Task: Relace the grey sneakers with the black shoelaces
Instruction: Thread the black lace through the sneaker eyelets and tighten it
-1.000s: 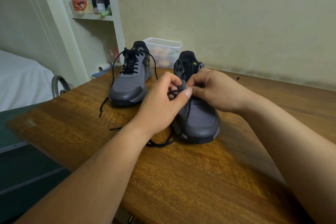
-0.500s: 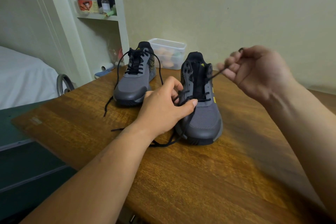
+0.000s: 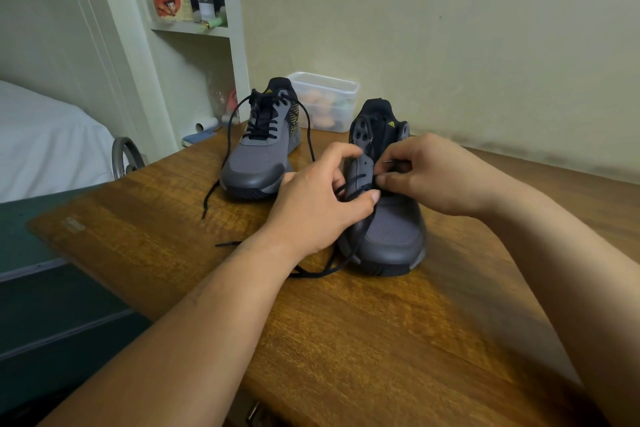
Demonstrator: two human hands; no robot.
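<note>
Two grey sneakers stand on the wooden table (image 3: 346, 340). The far-left sneaker (image 3: 256, 156) is laced, with long black lace ends trailing onto the wood. The near sneaker (image 3: 391, 232) has only its lowest eyelets threaded. My left hand (image 3: 318, 208) grips that shoe's left eyelet flap, thumb across the laces. My right hand (image 3: 436, 177) pinches the black shoelace (image 3: 356, 180) at the right eyelet row. The lace's other end (image 3: 311, 270) loops on the table by the toe.
A clear plastic tub (image 3: 325, 100) with pale contents sits against the wall behind the shoes. A white shelf unit (image 3: 204, 10) with small bottles stands at the back left. A bed (image 3: 45, 142) and a grey wheel (image 3: 124, 156) lie beyond the table's left edge.
My right hand, which had pulled the lace up and out to the right, has come back down to the eyelets. My left hand stays on the near sneaker.
</note>
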